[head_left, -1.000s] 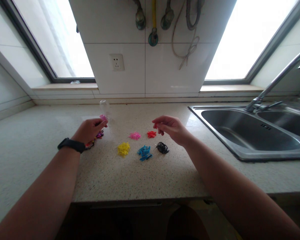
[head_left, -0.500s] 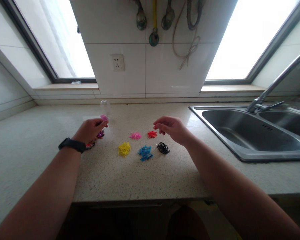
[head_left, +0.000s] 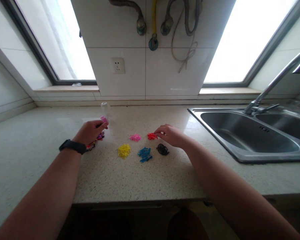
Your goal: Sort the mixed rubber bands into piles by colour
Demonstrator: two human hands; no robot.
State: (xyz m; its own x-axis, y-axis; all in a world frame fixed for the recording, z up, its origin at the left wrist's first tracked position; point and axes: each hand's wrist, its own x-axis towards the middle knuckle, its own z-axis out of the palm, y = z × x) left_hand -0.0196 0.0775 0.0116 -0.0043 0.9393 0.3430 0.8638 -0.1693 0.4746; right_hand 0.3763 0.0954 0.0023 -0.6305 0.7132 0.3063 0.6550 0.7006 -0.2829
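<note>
My left hand (head_left: pixel 90 132), with a dark band on the wrist, is closed, with thumb and finger pinching a small pink piece (head_left: pixel 104 119). Just behind it stands a clear plastic container (head_left: pixel 105 109). Under and beside that hand lies a mixed-colour heap of small rubber bands (head_left: pixel 100 135), partly hidden. My right hand (head_left: pixel 170 135) has its thumb and fingertips together at the right edge of a red rubber band pile (head_left: pixel 152 136). Nearby lie separate piles of pink bands (head_left: pixel 135 137), yellow bands (head_left: pixel 124 151), blue bands (head_left: pixel 145 154) and black bands (head_left: pixel 162 149).
A steel double sink (head_left: pixel 250 130) with a faucet (head_left: pixel 272 83) is set into the speckled counter (head_left: pixel 140 183) on the right. The tiled wall behind has a socket (head_left: pixel 118 65) and hanging pipes (head_left: pixel 153 41). Windows flank it on both sides.
My right hand has come down from just above the red pile, where it pinched a red piece, to touch the pile. My left hand stays in place. The view has tilted slightly.
</note>
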